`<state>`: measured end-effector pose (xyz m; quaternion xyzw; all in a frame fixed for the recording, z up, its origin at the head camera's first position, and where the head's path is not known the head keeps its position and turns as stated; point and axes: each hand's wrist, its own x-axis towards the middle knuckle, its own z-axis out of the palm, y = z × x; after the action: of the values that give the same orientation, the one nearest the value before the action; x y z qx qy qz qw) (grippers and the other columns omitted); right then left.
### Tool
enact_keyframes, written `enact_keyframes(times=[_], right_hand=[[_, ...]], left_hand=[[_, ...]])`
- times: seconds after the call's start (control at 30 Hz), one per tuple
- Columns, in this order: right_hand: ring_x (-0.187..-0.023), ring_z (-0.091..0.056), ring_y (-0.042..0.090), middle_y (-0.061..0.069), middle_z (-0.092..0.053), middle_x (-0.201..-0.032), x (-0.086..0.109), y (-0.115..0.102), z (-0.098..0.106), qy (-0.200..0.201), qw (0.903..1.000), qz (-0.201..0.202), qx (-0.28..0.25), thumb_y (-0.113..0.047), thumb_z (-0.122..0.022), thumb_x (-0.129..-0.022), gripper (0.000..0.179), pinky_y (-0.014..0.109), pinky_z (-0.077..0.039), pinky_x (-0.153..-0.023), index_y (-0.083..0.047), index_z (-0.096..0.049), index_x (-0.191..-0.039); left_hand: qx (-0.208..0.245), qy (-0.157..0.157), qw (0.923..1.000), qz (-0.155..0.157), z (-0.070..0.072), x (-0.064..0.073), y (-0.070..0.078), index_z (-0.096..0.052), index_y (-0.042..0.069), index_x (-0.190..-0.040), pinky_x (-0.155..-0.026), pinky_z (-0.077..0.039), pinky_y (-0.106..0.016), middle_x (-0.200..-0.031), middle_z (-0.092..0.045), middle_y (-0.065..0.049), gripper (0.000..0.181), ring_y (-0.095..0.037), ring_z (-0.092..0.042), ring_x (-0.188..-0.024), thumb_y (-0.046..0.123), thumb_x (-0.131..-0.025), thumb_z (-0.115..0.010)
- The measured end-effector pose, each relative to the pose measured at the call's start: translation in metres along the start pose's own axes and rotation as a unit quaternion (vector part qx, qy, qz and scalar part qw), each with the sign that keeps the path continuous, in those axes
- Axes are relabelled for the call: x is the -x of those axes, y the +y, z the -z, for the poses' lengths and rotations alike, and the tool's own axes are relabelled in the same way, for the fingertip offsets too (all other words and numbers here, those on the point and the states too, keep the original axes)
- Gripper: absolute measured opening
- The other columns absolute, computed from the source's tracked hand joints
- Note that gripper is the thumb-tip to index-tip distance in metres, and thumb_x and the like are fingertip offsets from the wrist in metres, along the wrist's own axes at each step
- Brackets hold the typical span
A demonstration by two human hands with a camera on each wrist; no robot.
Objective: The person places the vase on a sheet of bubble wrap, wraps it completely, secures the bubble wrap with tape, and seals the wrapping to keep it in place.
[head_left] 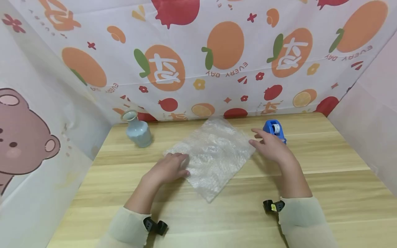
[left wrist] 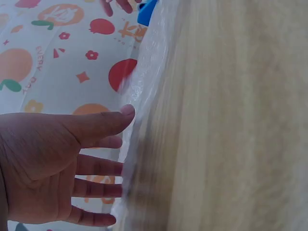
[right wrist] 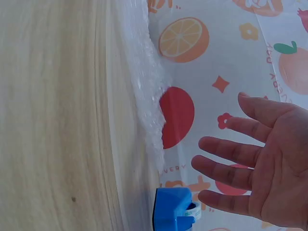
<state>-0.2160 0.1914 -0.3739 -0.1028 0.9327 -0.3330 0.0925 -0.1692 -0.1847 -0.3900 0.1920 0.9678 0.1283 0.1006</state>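
A clear sheet of bubble wrap (head_left: pixel 217 155) lies flat on the wooden table, turned so that one corner points toward me. At its left edge my left hand (head_left: pixel 169 168) has its fingertips right over the plastic. In the left wrist view that hand's fingers (left wrist: pixel 98 166) are straight and spread, with nothing between them. My right hand (head_left: pixel 271 146) hovers by the sheet's right corner, its fingers (right wrist: pixel 226 175) relaxed and apart in the right wrist view. Just behind the right hand stands a blue tape dispenser (head_left: pixel 274 129) with a roll in it.
A pale blue-grey vase (head_left: pixel 138 131) stands upright at the back left of the wooden table (head_left: pixel 328 165). A fruit-print cloth (head_left: pixel 198 89) hangs along the table's back edge, and pale walls close off both sides.
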Motion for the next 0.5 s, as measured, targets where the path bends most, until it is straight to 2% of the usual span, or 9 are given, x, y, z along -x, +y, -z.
enact_keyframes(times=[0.1, 0.2, 0.27, 0.37, 0.43, 0.5], right_hand=[[-0.128, -0.052, 0.04, 0.019, -0.053, -0.141, -0.001, -0.004, 0.001, -0.007, 0.9999, 0.008, 0.002, -0.049, -0.05, -0.099, 0.064, 0.06, -0.045, -0.099, -0.018, -0.035, -0.152], [-0.125, -0.055, 0.039, 0.02, -0.056, -0.137, -0.001, -0.006, -0.002, -0.023, 0.9996, 0.017, 0.006, -0.049, -0.05, -0.099, 0.063, 0.059, -0.047, -0.097, -0.016, -0.037, -0.151], [-0.122, -0.056, 0.039, 0.02, -0.057, -0.135, -0.001, -0.008, -0.006, -0.04, 0.9989, 0.021, 0.009, -0.048, -0.05, -0.099, 0.063, 0.058, -0.048, -0.095, -0.014, -0.037, -0.151], [-0.119, -0.058, 0.037, 0.019, -0.059, -0.132, 0.0, -0.013, -0.014, -0.066, 0.9976, 0.019, 0.014, -0.046, -0.052, -0.099, 0.062, 0.056, -0.049, -0.095, -0.015, -0.038, -0.151], [-0.118, -0.057, 0.036, 0.018, -0.059, -0.132, 0.001, -0.018, -0.019, -0.079, 0.9966, 0.017, 0.017, -0.046, -0.053, -0.099, 0.062, 0.056, -0.048, -0.096, -0.016, -0.039, -0.15], [-0.119, -0.057, 0.035, 0.016, -0.059, -0.132, 0.002, -0.023, -0.025, -0.09, 0.9956, 0.015, 0.021, -0.046, -0.054, -0.098, 0.062, 0.057, -0.047, -0.097, -0.017, -0.039, -0.15]], left_hand=[[-0.008, -0.005, 0.9999, -0.009, 0.003, 0.0, 0.002, -0.063, 0.007, -0.121, -0.093, -0.048, -0.048, -0.118, -0.061, -0.016, 0.044, -0.034, -0.06, -0.105, 0.032, -0.087, -0.074], [0.007, -0.023, 0.9996, -0.013, 0.003, 0.001, 0.005, -0.068, 0.01, -0.095, -0.075, -0.049, -0.038, -0.093, -0.06, -0.007, 0.022, -0.021, -0.057, -0.081, 0.028, -0.085, -0.076], [0.024, -0.04, 0.9989, -0.01, 0.003, 0.004, 0.008, -0.066, 0.014, -0.082, -0.069, -0.047, -0.034, -0.083, -0.058, 0.0, 0.018, -0.015, -0.054, -0.073, 0.027, -0.083, -0.078], [0.051, -0.068, 0.9963, -0.014, 0.004, 0.008, 0.013, -0.068, 0.015, -0.08, -0.069, -0.048, -0.032, -0.076, -0.063, 0.006, 0.017, -0.01, -0.055, -0.071, 0.028, -0.082, -0.078], [0.073, -0.087, 0.9934, -0.019, 0.007, 0.011, 0.014, -0.071, 0.014, -0.087, -0.07, -0.049, -0.033, -0.075, -0.064, 0.004, 0.017, -0.01, -0.056, -0.07, 0.029, -0.084, -0.077], [0.082, -0.087, 0.9924, -0.027, 0.011, 0.012, 0.015, -0.072, 0.01, -0.101, -0.074, -0.05, -0.035, -0.081, -0.067, -0.001, 0.026, -0.014, -0.06, -0.075, 0.029, -0.085, -0.076]])
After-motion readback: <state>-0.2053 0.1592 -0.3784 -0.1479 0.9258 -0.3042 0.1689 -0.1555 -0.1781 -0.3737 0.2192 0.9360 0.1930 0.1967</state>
